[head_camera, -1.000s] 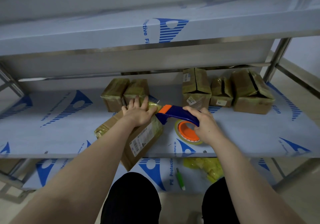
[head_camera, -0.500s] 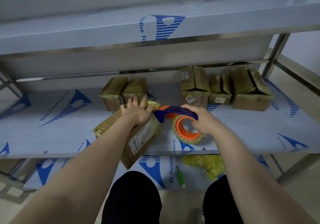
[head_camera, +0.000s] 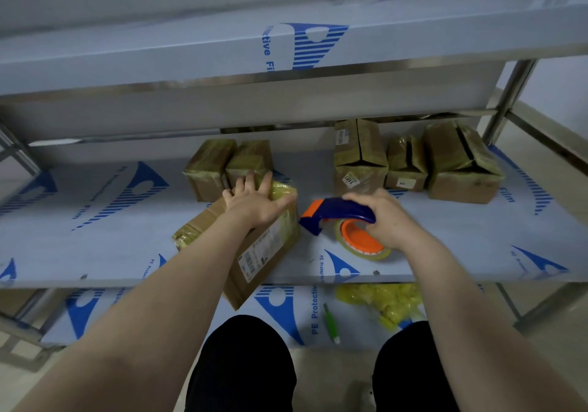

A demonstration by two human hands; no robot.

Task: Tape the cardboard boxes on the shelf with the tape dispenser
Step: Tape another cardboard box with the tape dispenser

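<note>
Cardboard box: nearest of six, lying skewed on the middle shelf, its near corner jutting past the front edge. Printed label on the upper face; yellowish tape wrapped over both ends.

Lower shelf, beneath that edge: one green stick-shaped item; one heap of crumpled yellow plastic.

Left hand: palm down on the far end of the box, fingers straight and spread, pressing on it, curled round nothing.

Tape dispenser: blue body, orange tip, orange-cored tape roll low against the shelf. It sits just right of the box, nose pointing at the box's taped end; whether they touch cannot be told.

Right hand: fingers wrapped over the dispenser's blue handle, gripping it from above.

Rear of the middle shelf, left: pair of tape-wrapped boxes, side by side, touching, just beyond the left hand's fingertips.

Rear, right: tall box, small box, wide box, in a close row, each with a dark seam along its top.

Upper shelf: covered in blue-printed protective film, as are the two below.
</note>
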